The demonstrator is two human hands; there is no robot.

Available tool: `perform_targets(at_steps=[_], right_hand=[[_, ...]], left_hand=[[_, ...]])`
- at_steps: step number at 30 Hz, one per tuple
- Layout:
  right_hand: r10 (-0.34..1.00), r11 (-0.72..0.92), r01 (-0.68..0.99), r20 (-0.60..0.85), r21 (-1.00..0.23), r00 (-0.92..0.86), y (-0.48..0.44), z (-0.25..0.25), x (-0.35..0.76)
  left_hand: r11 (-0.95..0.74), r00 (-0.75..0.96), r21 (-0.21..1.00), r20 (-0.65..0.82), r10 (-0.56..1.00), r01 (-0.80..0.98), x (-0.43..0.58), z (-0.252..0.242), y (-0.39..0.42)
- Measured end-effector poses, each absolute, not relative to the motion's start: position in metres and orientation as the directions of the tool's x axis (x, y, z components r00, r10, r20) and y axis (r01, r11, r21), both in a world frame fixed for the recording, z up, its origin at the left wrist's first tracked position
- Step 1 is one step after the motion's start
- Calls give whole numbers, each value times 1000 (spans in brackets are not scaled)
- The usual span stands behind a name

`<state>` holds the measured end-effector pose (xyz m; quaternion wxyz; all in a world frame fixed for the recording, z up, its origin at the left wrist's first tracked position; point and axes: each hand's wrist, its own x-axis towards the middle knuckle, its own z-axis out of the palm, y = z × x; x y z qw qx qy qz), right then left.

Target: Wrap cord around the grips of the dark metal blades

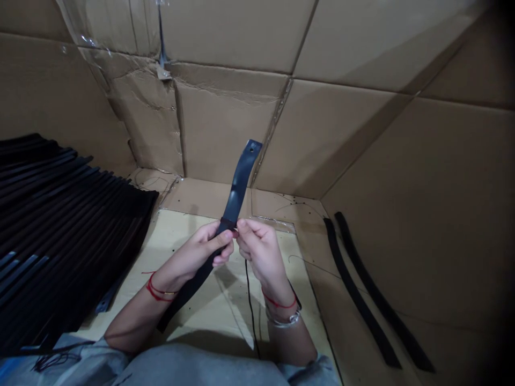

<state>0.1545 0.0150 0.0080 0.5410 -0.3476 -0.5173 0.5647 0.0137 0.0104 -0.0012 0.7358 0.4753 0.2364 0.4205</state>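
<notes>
Your left hand (196, 252) grips a black rubber strip (238, 185), held tilted above the desk (217, 305); your right hand (257, 252) pinches its dark wrapped band (228, 222), with a stack of black strips (68, 225) to the left

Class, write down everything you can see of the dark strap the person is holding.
The dark strap is a long, flat, blue-black band, rubbery or plastic in look, with a hole near its squared upper end. It curves gently, rising at a tilt toward the cardboard wall, its lower end slanting down toward the person. The left hand grips it below a narrow dark wrap circling the band, and the right hand's fingertips pinch at its edge beside that wrap.
</notes>
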Motion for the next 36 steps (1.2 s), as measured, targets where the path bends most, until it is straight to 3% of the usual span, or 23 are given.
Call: perform_targets(at_steps=[4,6,15,23,26,28,31,33,36], right_hand=[[915,398,71,401,-915,41,12,4,147],[875,452,159,471,-878,112,12,2,145],[941,337,-111,338,-935,14,16,2,146],[891,98,-333,232,-938,-391,24,-3,154],[874,86,-337,233,-938,-427,28,-5,158],[918,131,-311,233,-941,-319,30,-5,158],[965,201,-252,235,-947,-113,27,-2,154],[968,236,-223,250,-946,-34,24,1,151],[961,272,-216,277,-938,6,18,5,147]], left_hand=[[231,530,882,25,848,-410,11,2,7],[234,515,873,22,857,-428,11,3,4],[241,482,841,27,876,-485,11,10,-3],[327,637,785,111,763,-527,7,1,0],[337,702,808,129,700,-483,10,-5,5],[206,631,889,112,767,-408,13,-7,7],[-144,295,987,159,942,-71,19,-7,4],[-299,124,930,278,953,214,23,-8,0],[-409,101,787,412,906,461,28,-9,-4]])
